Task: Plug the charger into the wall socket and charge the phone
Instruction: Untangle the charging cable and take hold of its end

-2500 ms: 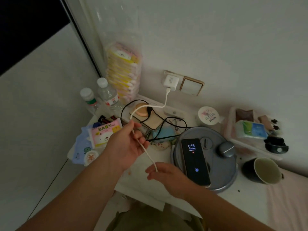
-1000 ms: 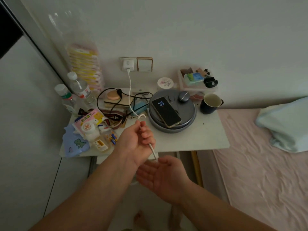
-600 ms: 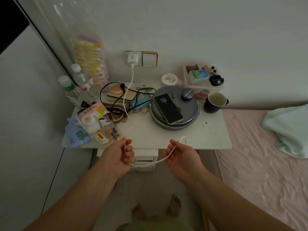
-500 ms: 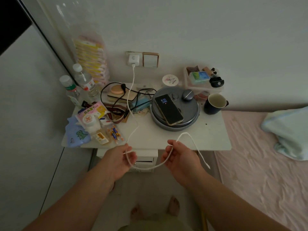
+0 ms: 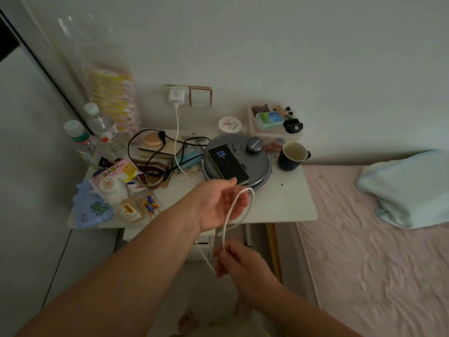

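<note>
left hand (image 5: 220,205) is out ahead, palm turned up, fingers loosely open (cable looped over it). right hand (image 5: 239,262) sits lower and nearer, fingertips pinched together.

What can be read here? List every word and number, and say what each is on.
"8:55": phone screen; the smaller line under it is too small to read.
"BABY": pink pack.
Print on the round white lid, bottle labels and yellow-striped packs: too blurred to read.
</note>
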